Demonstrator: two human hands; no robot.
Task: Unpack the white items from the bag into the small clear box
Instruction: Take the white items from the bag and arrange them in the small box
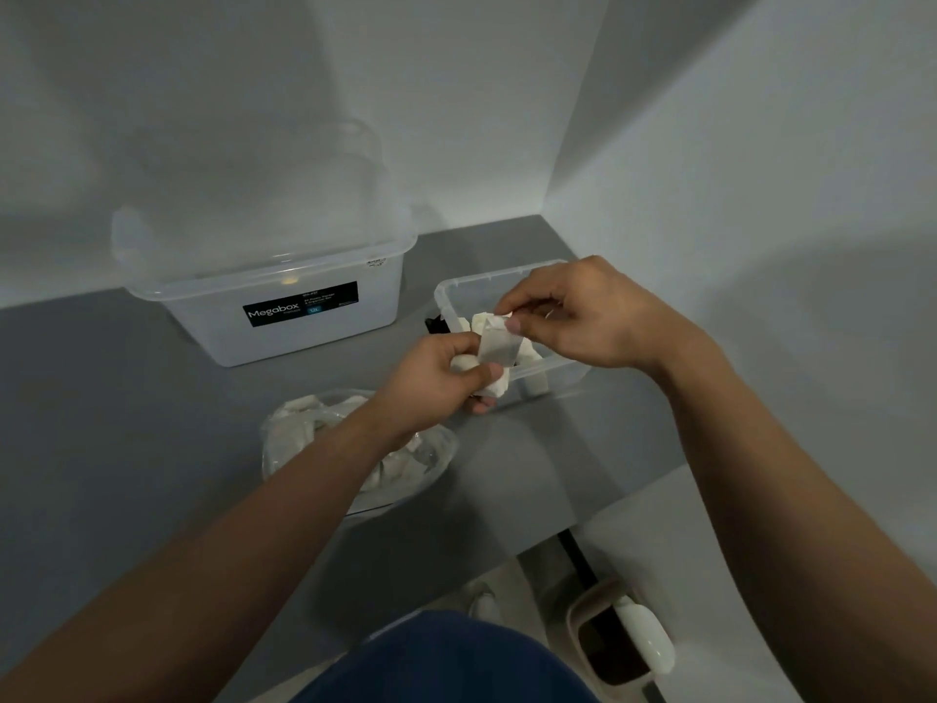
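The lower part of the item (497, 347) is covered by the curled fingers (484, 371) of the left hand (426, 378); its top corner is hidden under the right hand's (573, 317) fingertips (513, 324). What lies in the box (448, 291) beyond the right fingers is mostly screened by that hand. The bag (299, 428), behind the left wrist, is partly covered by the forearm. A dark thing (436, 324) just past the left fingers cannot be identified. The label's (301, 311) small print, farther beyond them, cannot be read.
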